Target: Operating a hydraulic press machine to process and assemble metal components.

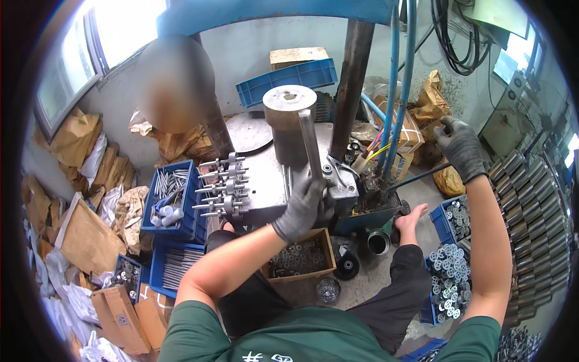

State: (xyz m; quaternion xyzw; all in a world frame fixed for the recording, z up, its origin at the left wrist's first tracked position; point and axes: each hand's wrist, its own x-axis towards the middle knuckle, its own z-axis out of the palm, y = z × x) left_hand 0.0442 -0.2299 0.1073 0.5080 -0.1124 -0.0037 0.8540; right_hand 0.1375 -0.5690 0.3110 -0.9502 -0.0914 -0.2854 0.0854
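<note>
My left hand [303, 208], in a grey glove, grips the lower end of a metal shaft [310, 143]. The shaft stands nearly upright, tilted slightly, in front of the press's thick steel cylinder [289, 105]; its bottom end is hidden by my fingers. My gloved right hand [463, 149] is raised at the right, its fingers bent and apart with nothing seen in them. Close below it ends a dark lever rod [422, 175]; whether they touch I cannot tell. Several shafts with round collars [229, 186] lie in a row on the left of the metal worktable [259, 172].
Blue bins of metal rods [181, 263] stand at left. Between my legs sit a wooden box of small parts [301, 258] and a black ring [347, 265]. White gear-like wheels [449, 274] and stacked shafts [531, 223] fill the right. Another person [175, 84] is behind the press.
</note>
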